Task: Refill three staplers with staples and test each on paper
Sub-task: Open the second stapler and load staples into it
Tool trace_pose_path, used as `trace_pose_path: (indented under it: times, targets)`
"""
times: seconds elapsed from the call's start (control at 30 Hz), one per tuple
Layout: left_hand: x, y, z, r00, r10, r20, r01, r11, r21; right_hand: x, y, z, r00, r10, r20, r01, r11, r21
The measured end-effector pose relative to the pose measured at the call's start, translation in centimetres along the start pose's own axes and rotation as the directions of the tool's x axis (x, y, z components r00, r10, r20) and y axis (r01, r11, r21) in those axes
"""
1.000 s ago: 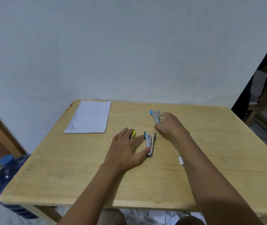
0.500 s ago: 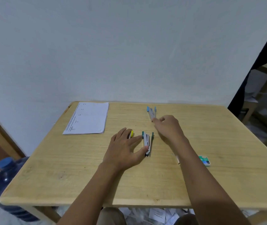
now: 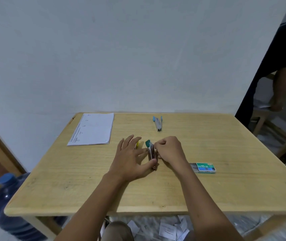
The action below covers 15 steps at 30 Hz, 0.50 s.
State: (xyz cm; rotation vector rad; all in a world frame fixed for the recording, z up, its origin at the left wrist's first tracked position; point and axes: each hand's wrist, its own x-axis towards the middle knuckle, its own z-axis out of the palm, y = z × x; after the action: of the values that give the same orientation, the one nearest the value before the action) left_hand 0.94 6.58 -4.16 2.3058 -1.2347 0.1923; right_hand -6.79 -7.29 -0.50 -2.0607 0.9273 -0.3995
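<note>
1. The main risk sits at the green stapler (image 3: pixel 151 152), which lies near the middle of the table (image 3: pixel 86 188), between the 2 hands. It looks opened out, so a push from one side could make it swivel or skid on the smooth wood.
2. If the magazine is open, a strip fed in at a slant could jam or break apart. Whether a strip is already in the fingers I cannot tell.
3. The yellow stapler (image 3: pixel 137 144) is mostly hidden under the left fingers, so a careless sweep could knock it toward the paper stack (image 3: pixel 93 129) at the far left corner.
4. The staple box (image 3: pixel 205 167) lies just beside the right forearm, toward the right edge. A drawn-back elbow could shove it and spill staples.
5. The blue stapler (image 3: pixel 158 123) lies spread open near the far edge, well apart from both hands, and looks safe there.
6. The left hand (image 3: pixel 130 159) is spread flat on the table. Its fingers lie straight over the yellow stapler and its thumb (image 3: pixel 151 162) presses against the near end of the green stapler.
7. The right hand (image 3: pixel 171 150) is curled tight against the green stapler's right side. Its fingertips appear to pinch that side of the tool.
</note>
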Motion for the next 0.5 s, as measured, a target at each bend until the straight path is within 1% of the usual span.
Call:
trace_pose_path:
  times: [0.07, 0.13, 0.17, 0.23, 0.27, 0.33, 0.37, 0.43, 0.5]
  targets:
    - [-0.4, 0.3, 0.1, 0.999, 0.001, -0.037, -0.003, 0.999, -0.038, -0.7, 0.2, 0.2, 0.999, -0.017, -0.031, 0.022, 0.988, 0.155]
    - [-0.8, 1.1, 0.0, 0.991, -0.055, -0.119, 0.045, 0.995, -0.088, -1.3, 0.4, 0.2, 0.995, -0.048, -0.088, 0.066, 0.973, 0.220]
    - [-0.9, 1.6, -0.1, 0.986, -0.094, -0.139, 0.078, 0.990, -0.116, -1.4, 0.4, 0.2, 0.991, -0.069, -0.118, 0.095, 0.967, 0.236]
    - [-0.6, 2.5, -0.5, 0.981, -0.153, -0.122, 0.128, 0.973, -0.193, -1.9, 0.5, 0.0, 0.981, -0.112, -0.160, 0.155, 0.946, 0.284]
    - [-0.5, 2.9, -0.9, 0.978, -0.181, -0.103, 0.148, 0.951, -0.273, -2.2, 0.5, -0.1, 0.976, -0.131, -0.172, 0.180, 0.935, 0.306]
    - [-0.2, 3.8, -1.9, 0.974, -0.213, -0.081, 0.149, 0.865, -0.479, -2.7, 0.6, -0.4, 0.969, -0.160, -0.190, 0.218, 0.914, 0.342]
    - [-0.1, 4.2, -2.3, 0.975, -0.213, -0.071, 0.141, 0.825, -0.547, -3.0, 0.7, -0.5, 0.966, -0.170, -0.194, 0.233, 0.899, 0.370]
    - [0.0, 4.8, -3.1, 0.979, -0.197, -0.052, 0.129, 0.797, -0.590, -3.2, 1.0, -0.9, 0.968, -0.168, -0.186, 0.237, 0.851, 0.469]
    - [0.1, 4.9, -3.7, 0.987, -0.161, -0.028, 0.114, 0.803, -0.585, -3.3, 1.2, -1.4, 0.981, -0.145, -0.129, 0.192, 0.807, 0.559]
